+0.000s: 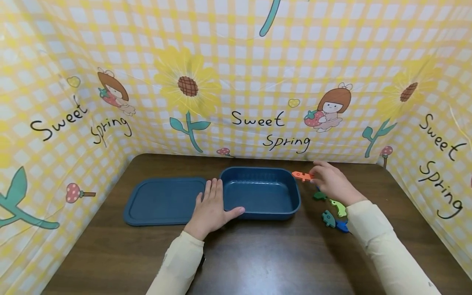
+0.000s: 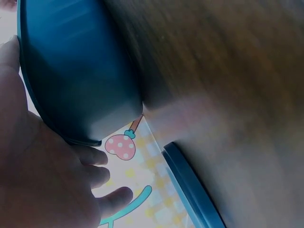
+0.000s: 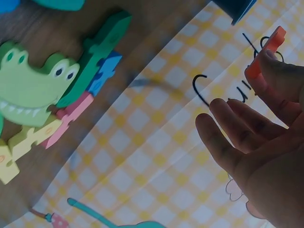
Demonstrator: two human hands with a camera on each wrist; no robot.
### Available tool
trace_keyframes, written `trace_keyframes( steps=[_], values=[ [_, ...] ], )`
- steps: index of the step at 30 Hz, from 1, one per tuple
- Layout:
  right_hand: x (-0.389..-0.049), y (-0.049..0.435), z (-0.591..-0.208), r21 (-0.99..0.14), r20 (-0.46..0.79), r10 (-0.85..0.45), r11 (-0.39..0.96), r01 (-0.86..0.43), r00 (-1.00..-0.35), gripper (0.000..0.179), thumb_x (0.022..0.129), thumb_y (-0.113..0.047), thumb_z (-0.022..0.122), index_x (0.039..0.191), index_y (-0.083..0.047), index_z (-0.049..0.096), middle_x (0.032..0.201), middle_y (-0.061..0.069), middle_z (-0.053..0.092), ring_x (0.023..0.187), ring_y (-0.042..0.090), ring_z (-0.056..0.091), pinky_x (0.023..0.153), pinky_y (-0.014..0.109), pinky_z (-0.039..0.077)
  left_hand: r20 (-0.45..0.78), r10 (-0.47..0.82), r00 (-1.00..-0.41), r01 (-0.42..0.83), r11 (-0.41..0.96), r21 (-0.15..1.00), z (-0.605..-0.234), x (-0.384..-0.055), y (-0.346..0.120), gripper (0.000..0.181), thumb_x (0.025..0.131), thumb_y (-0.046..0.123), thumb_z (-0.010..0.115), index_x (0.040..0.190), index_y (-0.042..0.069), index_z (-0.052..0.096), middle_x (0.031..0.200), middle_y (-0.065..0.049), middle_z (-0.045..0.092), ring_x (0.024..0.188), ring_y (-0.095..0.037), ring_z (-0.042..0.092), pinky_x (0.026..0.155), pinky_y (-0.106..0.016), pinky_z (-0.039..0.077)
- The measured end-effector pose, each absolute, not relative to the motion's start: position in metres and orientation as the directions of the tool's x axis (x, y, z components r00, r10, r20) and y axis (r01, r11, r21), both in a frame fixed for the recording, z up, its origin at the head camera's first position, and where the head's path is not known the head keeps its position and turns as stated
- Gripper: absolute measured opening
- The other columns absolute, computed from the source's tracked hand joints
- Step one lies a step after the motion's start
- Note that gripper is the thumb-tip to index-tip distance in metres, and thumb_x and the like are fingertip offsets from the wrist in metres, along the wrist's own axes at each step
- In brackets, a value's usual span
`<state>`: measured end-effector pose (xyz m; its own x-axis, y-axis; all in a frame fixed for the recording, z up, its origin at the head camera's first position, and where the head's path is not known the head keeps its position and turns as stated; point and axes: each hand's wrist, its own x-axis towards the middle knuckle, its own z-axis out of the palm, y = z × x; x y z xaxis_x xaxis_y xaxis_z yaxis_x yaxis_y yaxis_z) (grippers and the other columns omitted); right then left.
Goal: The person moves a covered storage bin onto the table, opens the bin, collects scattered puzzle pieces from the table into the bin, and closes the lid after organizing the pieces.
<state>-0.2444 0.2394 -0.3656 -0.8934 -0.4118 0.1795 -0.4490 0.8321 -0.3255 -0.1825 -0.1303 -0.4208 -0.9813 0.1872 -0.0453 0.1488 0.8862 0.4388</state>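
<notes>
My left hand [image 1: 210, 211] rests on the left end of a dark blue plastic box [image 1: 265, 214], fingers straight and thumb spread along its front rim. The left wrist view shows the thumb against the same box [image 2: 80, 71] and the other fingers by its rim. Beyond the box's right end, my right hand [image 1: 332, 182] pinches an orange puzzle piece [image 1: 302, 176] between thumb and finger. That orange piece [image 3: 256, 69] is raised off the table in the right wrist view. Below the right hand lie a dark green piece [image 1: 319, 195] and a light green piece [image 1: 338, 208].
A flat dark blue lid [image 1: 162, 200] lies left of the box. A teal piece [image 1: 328, 219] and a blue piece [image 1: 342, 226] lie near the right forearm. The light green crocodile-face piece [image 3: 33, 90] is beside pink and yellow pieces. Patterned cloth [image 1: 250, 82] encloses the table.
</notes>
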Motion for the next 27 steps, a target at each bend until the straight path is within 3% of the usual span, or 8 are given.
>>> trace_keyframes(
  steps=[23, 27],
  values=[
    [-0.261, 0.182, -0.35, -0.36, 0.165, -0.461, 0.795, -0.488, -0.872, 0.014, 0.095, -0.006, 0.07, 0.108, 0.001, 0.07, 0.143, 0.032, 0.048, 0.129, 0.05, 0.047, 0.105, 0.061, 0.038, -0.045, 0.183, -0.982, 0.144, 0.883, 0.448, -0.419, -0.182, -0.13, 0.117, 0.088, 0.073, 0.059, 0.161, 0.001, 0.004, 0.167, -0.018, 0.001, 0.153, -0.031, -0.007, 0.117, -0.061, 0.006],
    [-0.265, 0.17, -0.351, -0.356, 0.153, -0.464, 0.798, -0.486, -0.873, 0.015, 0.095, -0.008, 0.071, 0.108, 0.0, 0.07, 0.135, 0.027, 0.054, 0.122, 0.045, 0.052, 0.103, 0.059, 0.041, -0.045, 0.186, -0.982, 0.146, 0.881, 0.45, -0.418, -0.181, -0.13, 0.117, 0.088, 0.073, 0.059, 0.161, 0.001, 0.004, 0.167, -0.017, 0.0, 0.153, -0.031, -0.007, 0.117, -0.061, 0.006]
  ],
)
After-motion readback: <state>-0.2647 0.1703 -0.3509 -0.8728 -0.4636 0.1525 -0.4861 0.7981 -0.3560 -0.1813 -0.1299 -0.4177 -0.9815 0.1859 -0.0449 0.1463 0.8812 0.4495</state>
